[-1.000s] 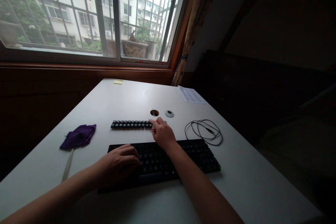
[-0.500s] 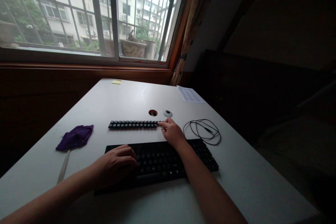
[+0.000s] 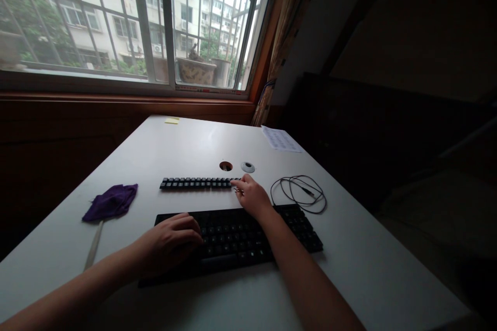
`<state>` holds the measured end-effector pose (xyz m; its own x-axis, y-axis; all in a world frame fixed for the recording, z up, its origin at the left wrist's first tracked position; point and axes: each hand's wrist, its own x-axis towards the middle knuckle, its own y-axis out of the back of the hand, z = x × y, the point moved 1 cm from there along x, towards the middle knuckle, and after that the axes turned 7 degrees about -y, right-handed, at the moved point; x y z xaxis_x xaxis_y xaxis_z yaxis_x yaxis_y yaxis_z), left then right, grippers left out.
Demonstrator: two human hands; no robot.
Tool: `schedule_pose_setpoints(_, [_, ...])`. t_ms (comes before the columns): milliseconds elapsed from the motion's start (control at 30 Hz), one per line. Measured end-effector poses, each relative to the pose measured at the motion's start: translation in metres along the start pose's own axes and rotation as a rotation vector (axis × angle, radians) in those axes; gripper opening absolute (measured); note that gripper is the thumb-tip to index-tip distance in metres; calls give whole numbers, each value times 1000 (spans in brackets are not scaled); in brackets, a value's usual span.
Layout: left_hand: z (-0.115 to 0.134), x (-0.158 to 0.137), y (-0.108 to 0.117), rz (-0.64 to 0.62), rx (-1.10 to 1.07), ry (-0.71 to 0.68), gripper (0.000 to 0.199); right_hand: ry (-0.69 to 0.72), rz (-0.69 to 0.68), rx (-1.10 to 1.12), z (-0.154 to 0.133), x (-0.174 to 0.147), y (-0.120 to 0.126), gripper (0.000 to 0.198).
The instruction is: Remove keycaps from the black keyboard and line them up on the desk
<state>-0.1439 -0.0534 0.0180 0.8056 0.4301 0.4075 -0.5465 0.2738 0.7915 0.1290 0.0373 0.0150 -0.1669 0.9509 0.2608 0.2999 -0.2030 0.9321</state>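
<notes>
A black keyboard (image 3: 233, 240) lies across the near part of the white desk (image 3: 186, 150). My left hand (image 3: 176, 238) rests on its left part, fingers bent together over the keys, fingertips partly hidden. Beyond the keyboard, black keycaps (image 3: 194, 184) stand in two close rows. At the right end of these rows is my right hand (image 3: 250, 195), index finger reaching to the last keycaps and the other fingers curled in. Something small and metallic (image 3: 239, 191) shows by those fingers, too small to name. My right forearm passes over the keyboard's right part.
A coiled black cable (image 3: 301, 194) lies on the right. To the left are a purple cloth (image 3: 111, 202) and a thin flat strip (image 3: 93, 248). Farther back are a round desk hole (image 3: 225, 166), a grey ring cover (image 3: 247, 167), a printed sheet (image 3: 280, 139) and yellow notes (image 3: 172, 120).
My right hand has shifted slightly left along the end of the keycap rows. My left hand and the keyboard stay in place.
</notes>
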Motion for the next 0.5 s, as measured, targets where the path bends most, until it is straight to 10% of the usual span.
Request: schedule_pose_setpoints(500, [-2, -1, -1, 13, 1, -13, 21, -125, 146, 333, 11, -8, 68, 42])
